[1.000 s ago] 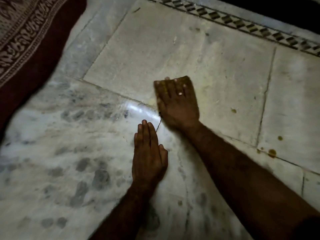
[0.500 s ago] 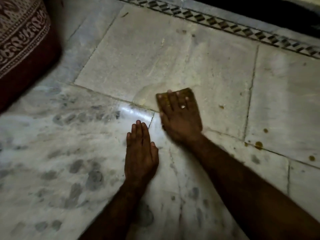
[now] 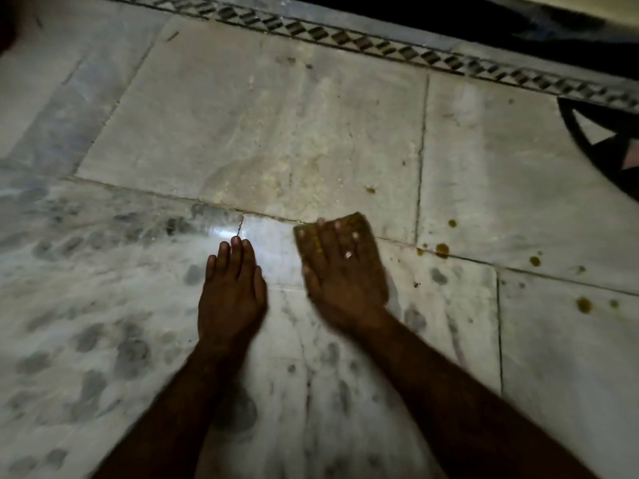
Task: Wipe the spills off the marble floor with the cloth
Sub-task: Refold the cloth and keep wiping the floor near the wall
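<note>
My right hand lies flat on a small yellow-brown cloth, pressing it onto the marble floor just below a tile joint. Only the cloth's far edge and sides show past my fingers. My left hand rests flat on the floor beside it, fingers together, holding nothing. A pale yellowish smear covers the tile ahead of the cloth. Brown spill drops dot the floor to the right, with more drops farther right.
A patterned inlay border runs along the far side, with darkness beyond it. A black-and-white inlay motif sits at the right edge. Grey mottled marble spreads to the left and near me.
My right hand has pulled the cloth back toward me, across the tile joint, leaving a smear on the far tile. The view has shifted right; the red rug has left the frame.
</note>
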The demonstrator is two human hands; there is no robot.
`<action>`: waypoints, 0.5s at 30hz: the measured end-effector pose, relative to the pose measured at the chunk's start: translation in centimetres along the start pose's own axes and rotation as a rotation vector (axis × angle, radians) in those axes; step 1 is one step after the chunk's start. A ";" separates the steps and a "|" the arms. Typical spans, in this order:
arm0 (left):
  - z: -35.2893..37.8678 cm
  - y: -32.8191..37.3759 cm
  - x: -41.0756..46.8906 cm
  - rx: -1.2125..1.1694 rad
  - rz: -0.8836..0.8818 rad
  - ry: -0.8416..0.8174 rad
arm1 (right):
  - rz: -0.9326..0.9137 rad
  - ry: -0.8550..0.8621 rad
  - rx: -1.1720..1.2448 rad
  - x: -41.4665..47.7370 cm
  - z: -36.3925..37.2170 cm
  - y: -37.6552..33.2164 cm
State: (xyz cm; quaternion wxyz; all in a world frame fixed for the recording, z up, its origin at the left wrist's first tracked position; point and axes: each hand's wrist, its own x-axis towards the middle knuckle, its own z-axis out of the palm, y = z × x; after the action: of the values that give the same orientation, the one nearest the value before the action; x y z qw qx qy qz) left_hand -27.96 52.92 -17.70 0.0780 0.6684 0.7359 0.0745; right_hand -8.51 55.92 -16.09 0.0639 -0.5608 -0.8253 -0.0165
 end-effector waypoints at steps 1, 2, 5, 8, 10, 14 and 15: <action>0.2 1.0 -0.1 -0.010 0.012 0.008 | -0.068 -0.009 0.021 -2.3 -0.2 -0.8; 0.6 2.2 -0.3 -0.021 0.055 0.025 | -0.112 -0.019 0.038 -5.0 -0.7 -1.0; 1.7 6.4 -1.6 -0.047 0.215 0.003 | -0.066 -0.044 0.023 -12.2 -2.1 2.6; 2.0 8.0 -2.1 -0.021 0.175 -0.006 | 0.105 -0.051 -0.009 -13.2 -2.4 9.3; 2.4 9.5 -2.0 -0.012 0.206 -0.016 | 0.242 -0.006 -0.020 -9.8 -2.0 11.1; 2.9 13.3 -1.6 -0.038 0.352 -0.041 | 0.239 0.054 0.000 -6.0 -0.4 8.1; 2.9 13.5 -1.6 -0.041 0.382 -0.047 | 0.164 0.033 0.005 -7.7 -0.5 7.9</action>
State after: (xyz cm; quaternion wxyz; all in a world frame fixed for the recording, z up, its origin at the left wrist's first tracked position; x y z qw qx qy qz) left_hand -14.04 52.68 -17.66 0.0930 0.7958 0.5920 0.0874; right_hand 1.65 51.67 -16.86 0.0801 -0.6259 -0.7756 -0.0181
